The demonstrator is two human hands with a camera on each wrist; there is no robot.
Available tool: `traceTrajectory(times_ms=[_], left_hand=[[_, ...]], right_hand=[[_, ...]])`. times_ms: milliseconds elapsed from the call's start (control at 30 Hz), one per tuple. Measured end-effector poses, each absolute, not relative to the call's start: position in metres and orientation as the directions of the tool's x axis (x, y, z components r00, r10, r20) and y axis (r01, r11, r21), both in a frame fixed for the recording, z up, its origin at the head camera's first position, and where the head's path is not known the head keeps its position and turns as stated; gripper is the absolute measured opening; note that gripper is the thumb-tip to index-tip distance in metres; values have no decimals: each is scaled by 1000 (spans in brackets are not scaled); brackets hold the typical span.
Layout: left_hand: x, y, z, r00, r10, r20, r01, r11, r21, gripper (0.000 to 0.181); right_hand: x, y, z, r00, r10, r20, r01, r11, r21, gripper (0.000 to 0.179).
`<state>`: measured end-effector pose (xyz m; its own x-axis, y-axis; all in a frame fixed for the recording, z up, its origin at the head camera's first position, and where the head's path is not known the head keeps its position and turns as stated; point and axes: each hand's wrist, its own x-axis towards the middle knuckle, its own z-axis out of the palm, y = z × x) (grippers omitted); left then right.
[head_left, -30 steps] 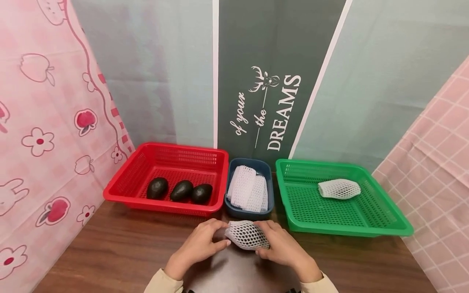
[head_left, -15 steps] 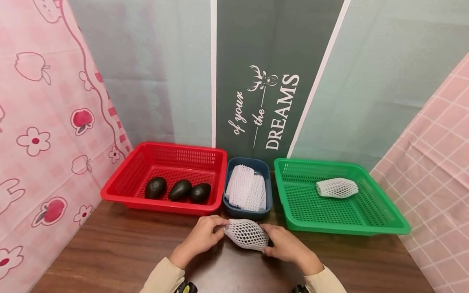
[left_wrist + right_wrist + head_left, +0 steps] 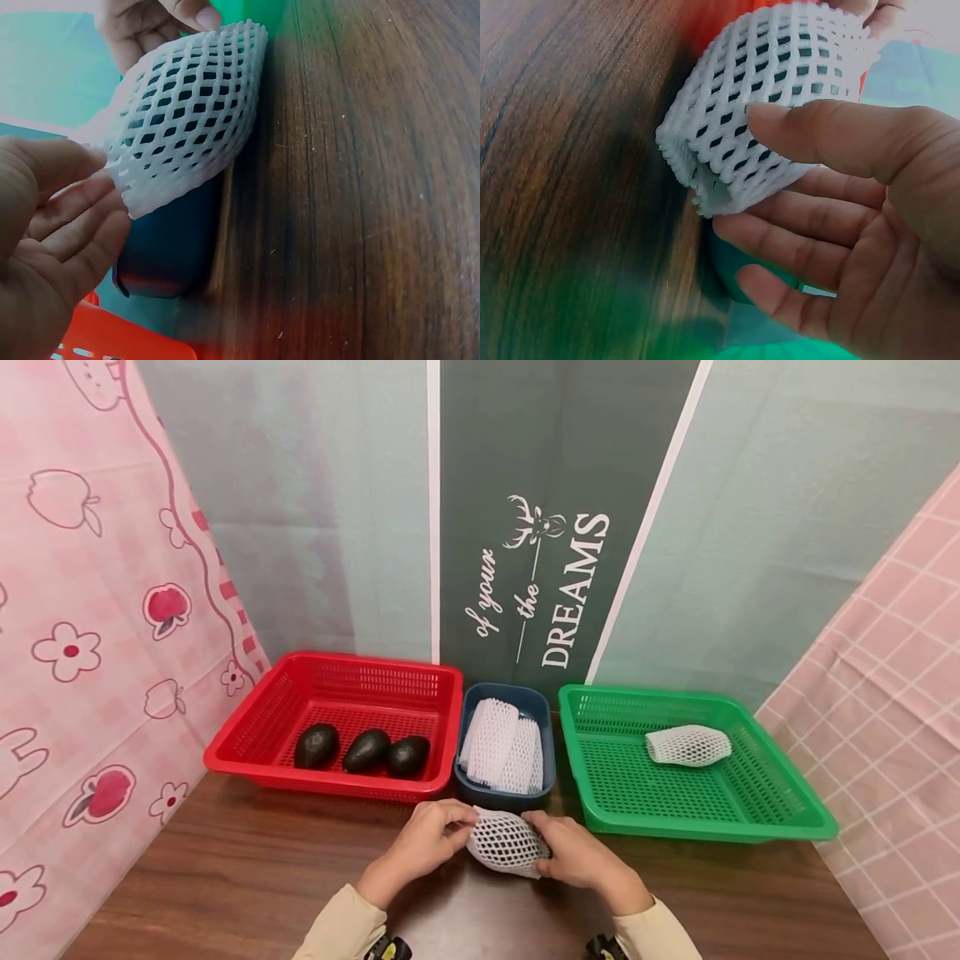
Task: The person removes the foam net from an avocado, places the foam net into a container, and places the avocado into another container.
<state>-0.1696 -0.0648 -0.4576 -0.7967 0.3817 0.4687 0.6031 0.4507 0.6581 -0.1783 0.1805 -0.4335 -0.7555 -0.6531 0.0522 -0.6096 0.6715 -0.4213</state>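
Plainly, a wood-grain tabletop (image 3: 255,877) carries a green plastic basket (image 3: 637,789), a red plastic basket (image 3: 330,782) and, between them, a navy bin (image 3: 498,797). Before the bin, the left hand (image 3: 423,842) and right hand (image 3: 581,853) grip opposite ends of a bulging white foam net sleeve (image 3: 504,843).

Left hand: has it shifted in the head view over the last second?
Yes: the left hand has shifted slightly to the right, judged against the blue bin.

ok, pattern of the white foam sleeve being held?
White foam sleeve: diamond mesh, clearest in left wrist view.
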Motion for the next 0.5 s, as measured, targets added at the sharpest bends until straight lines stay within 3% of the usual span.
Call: traceTrajectory(times_ms=[200,500], left_hand=[[-169,-65,-459,-824,386,415,564,483,670,18],[-169,-64,-463,-854,423,303,489,452,746,34]], right_hand=[[-180,181,-435,-756,-650,80,-620,670,-408,50],[-178,182,-438,-754,-650,93,-624,665,-410,52]])
